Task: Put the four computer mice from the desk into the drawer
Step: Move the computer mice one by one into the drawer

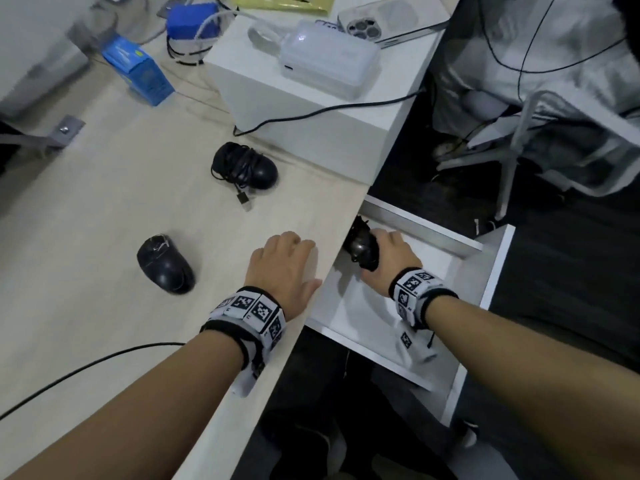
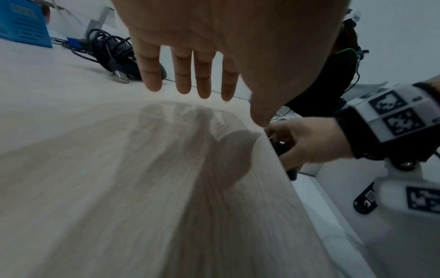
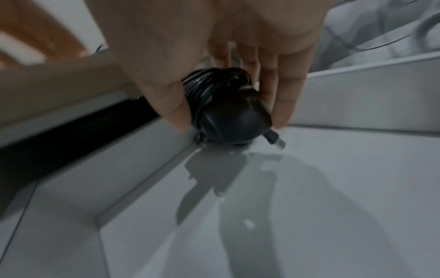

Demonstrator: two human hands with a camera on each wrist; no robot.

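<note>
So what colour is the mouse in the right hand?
Black, with its black cable wrapped around it; clearest in the right wrist view.

Two mice on the counter, one held in the open drawer at the counter's right edge.

The drawer (image 1: 491, 271) stands pulled out below and right of the counter (image 1: 104, 209). Inside it, near its back-left corner, the right hand (image 1: 388, 258) grips a cable-wrapped mouse (image 1: 362, 249) just above the drawer floor. The left hand (image 1: 282, 268) lies flat on the counter beside that edge. Left of it sits a mouse (image 1: 164, 263); farther back lies a second cable-wrapped mouse (image 1: 244, 166), just in front of a box (image 1: 294, 116). On the box rest a power bank (image 1: 327, 60) and, behind it, a phone (image 1: 391, 20). A carton (image 1: 138, 69) lies at the back left.
</note>
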